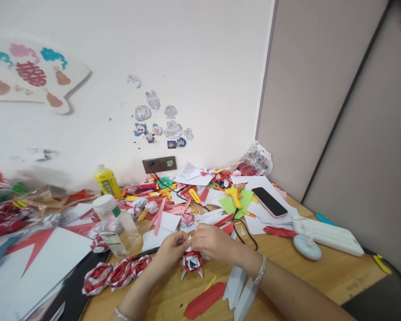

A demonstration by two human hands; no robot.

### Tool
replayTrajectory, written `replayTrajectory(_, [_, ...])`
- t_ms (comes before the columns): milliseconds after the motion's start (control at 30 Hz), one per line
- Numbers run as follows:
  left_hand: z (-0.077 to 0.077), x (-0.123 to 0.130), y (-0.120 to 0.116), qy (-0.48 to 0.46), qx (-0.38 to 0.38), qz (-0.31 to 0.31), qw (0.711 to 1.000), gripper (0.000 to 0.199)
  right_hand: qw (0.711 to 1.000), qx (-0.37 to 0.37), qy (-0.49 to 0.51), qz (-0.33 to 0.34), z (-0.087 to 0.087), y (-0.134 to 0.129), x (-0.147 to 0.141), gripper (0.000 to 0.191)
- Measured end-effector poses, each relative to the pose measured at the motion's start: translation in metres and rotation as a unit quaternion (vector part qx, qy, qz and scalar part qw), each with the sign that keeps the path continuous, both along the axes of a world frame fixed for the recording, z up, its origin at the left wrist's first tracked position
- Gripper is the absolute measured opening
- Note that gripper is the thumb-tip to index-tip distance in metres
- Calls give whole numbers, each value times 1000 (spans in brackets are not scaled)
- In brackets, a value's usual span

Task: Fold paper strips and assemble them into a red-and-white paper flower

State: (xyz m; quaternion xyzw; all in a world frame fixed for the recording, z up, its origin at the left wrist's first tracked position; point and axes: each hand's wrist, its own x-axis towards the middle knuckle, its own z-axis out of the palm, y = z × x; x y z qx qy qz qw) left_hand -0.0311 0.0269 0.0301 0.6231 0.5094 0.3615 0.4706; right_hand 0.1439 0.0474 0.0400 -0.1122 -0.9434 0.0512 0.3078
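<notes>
Near the table's middle, a red and white folded paper flower point(192, 261) with white pointed tips lies in front of my fingers. My left hand point(169, 250) is closed, its thumb and fingertips pinching a white paper point at the flower's far side. From the right, my right hand point(214, 243) pinches the same spot with its fingers bent together, and part of the paper is hidden behind it. Closer to me lie a red paper strip point(205, 301) and folded white paper strips point(235, 285). Left of my left forearm are red and white twisted paper roses point(98, 278).
A clear plastic jar point(112, 225) and a yellow bottle point(107, 180) stand at the left. Paper scraps cover the back. A yellow glue gun point(234, 196), a phone point(269, 201), a white power strip point(329, 235) and a computer mouse point(306, 247) lie at the right.
</notes>
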Motion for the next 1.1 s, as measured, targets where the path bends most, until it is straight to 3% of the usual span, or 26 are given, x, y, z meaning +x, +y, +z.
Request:
replayTrajectory(200, [1,0,0,-1,-5,27,1000,32,985,-151,58,-65,4,-9,-1,18])
replayTrajectory(500, [-4,0,-1,-18,-14,62,998,27,999,-30,-20,-14,5,-12,1,23])
replayTrajectory(867, [2,5,-5,-37,-16,45,998,30,963,-246,79,-80,2,-12,-5,31])
replayTrajectory(1100, [4,4,-5,-3,31,83,996,26,968,-214,113,-68,-3,-17,-10,28])
